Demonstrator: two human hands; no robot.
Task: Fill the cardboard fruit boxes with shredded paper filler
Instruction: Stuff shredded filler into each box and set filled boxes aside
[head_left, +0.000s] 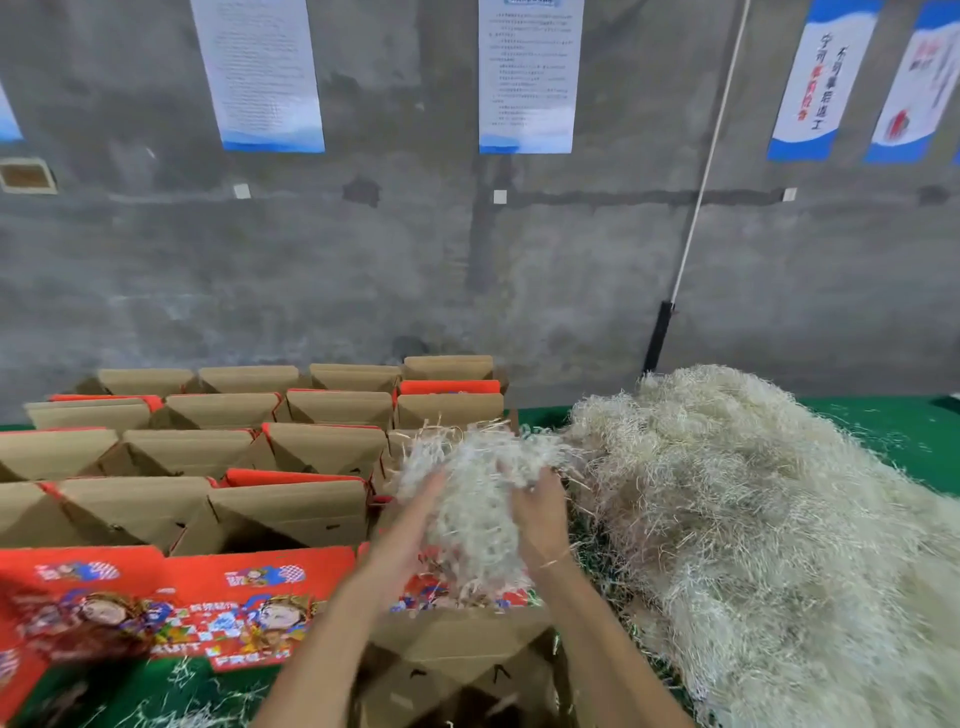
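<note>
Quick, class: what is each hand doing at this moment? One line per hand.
Left hand: fingers straight, pressing the clump of shredded paper from its left side.
Right hand: fingers curled round the same clump, holding it.

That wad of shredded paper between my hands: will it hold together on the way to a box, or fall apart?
The wad probably holds loosely: its strands look tangled, like the big pile. It will likely shed some: loose strands hang below it and lie scattered on the green table. It seems light and springy, since the left hand and right hand only cup its sides.
</note>
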